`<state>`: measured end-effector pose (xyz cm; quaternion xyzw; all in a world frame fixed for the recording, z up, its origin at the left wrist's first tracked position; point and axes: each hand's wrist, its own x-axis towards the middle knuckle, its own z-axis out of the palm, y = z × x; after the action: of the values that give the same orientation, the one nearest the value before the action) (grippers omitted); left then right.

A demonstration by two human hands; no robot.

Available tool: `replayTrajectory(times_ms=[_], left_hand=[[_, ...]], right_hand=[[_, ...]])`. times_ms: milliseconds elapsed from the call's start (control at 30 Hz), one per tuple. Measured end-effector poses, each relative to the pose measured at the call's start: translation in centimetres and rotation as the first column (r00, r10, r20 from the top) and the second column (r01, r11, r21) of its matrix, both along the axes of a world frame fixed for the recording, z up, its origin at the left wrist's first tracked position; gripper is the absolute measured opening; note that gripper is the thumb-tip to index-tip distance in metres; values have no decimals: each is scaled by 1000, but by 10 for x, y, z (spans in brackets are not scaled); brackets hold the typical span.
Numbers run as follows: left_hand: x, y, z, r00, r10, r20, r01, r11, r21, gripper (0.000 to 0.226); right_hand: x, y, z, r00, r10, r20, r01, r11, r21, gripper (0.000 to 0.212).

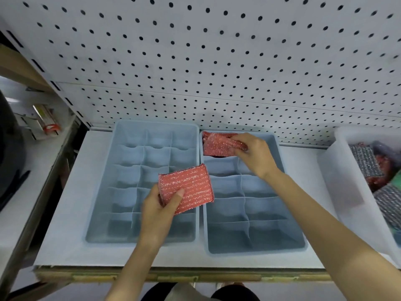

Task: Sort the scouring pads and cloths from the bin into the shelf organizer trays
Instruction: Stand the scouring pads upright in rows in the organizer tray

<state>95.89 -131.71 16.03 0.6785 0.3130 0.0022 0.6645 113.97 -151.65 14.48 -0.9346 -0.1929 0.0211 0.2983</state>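
Perforated pegboard (pixel 217 51); glittery red rectangular pads (pixel 191 185).

white pegboard (pixel 217 61) rises behind the shelf board (pixel 71 246); blurred packages (pixel 43 123) lie on the left shelf (pixel 32 168)

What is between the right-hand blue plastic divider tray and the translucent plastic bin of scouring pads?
Nothing; the head view shows bare white shelf board between tray and bin, right forearm stretched above.

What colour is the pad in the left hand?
The pad is sparkly red, seen in the head view.
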Motion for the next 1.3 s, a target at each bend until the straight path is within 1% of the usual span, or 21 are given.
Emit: replayTrajectory(times_ms=[33,67,100,167,200,333,400,500,600,667,800,967,1033,1067,1100,1133,1167,1200,1233,1267,1300], left_hand=[[0,-1,-1,1000,-6,-2,6,1000,17,28],[0,-1,-2,1000,-17,-4,17,999,36,27],[0,-2,-2,999,-32,-8,33,998,58,24],[0,-5,-2,998,-64,-15,65,993,102,20],[0,-7,-1,997,-73,-19,75,990,122,20],[-1,-15,2,997,-73,-16,75,982,172,23],[-2,-16,2,997,-68,-20,71,981,180,25],[-5,-16,0,998,-53,-17,55,986,155,25],[-6,-16,-3,999,-38,-15,40,991,126,27],[-6,-16,-4,1000,-29,-11,30,993,111,29],[-4,-17,-3,1000,-28,-14,29,994,108,29],[-3,-20,-1,999,-36,0,35,992,125,21],[-4,-22,1,999,-41,10,40,992,120,20],[-4,-23,2,999,-48,21,45,992,120,21],[-3,-25,4,998,-58,38,53,991,122,22],[-1,-27,6,995,-75,59,68,990,125,23],[2,-29,8,992,-98,80,87,988,127,24],[5,-33,9,987,-120,104,107,987,119,24],[9,-36,9,982,-144,125,131,985,112,25],[13,-40,9,975,-173,137,159,981,110,24],[16,-44,9,970,-202,138,184,974,132,21]], right_hand=[[2,0,3,1000,-8,-26,8,1000,11,31],[4,0,6,999,4,-42,-5,1000,-12,31],[5,1,7,999,37,-37,-39,997,-72,31],[6,5,8,993,114,9,-110,972,-206,30],[5,7,8,990,135,39,-122,962,-245,28],[0,11,-3,972,189,139,-136,937,-322,22],[-4,10,-9,962,214,172,-152,936,-317,27],[-10,3,-6,948,215,235,-157,958,-240,36],[-10,-3,-4,910,226,348,-174,969,-176,23],[-5,-3,-8,901,218,375,-176,974,-144,16],[5,3,-16,948,146,283,-142,989,-33,13],[11,2,-10,988,133,78,-134,991,14,13],[5,1,4,999,40,4,-40,992,123,15],[-2,1,16,999,-16,-36,23,977,213,16],[-11,1,29,995,-24,-99,53,950,307,18],[-21,2,44,982,39,-184,36,922,385,20],[-33,3,57,941,166,-295,-24,902,432,22],[-43,5,67,868,304,-392,-118,894,432,24],[-52,6,70,799,401,-448,-233,893,385,28],[-57,6,69,770,439,-463,-323,894,310,31],[-59,4,65,780,438,-447,-363,899,247,33]])
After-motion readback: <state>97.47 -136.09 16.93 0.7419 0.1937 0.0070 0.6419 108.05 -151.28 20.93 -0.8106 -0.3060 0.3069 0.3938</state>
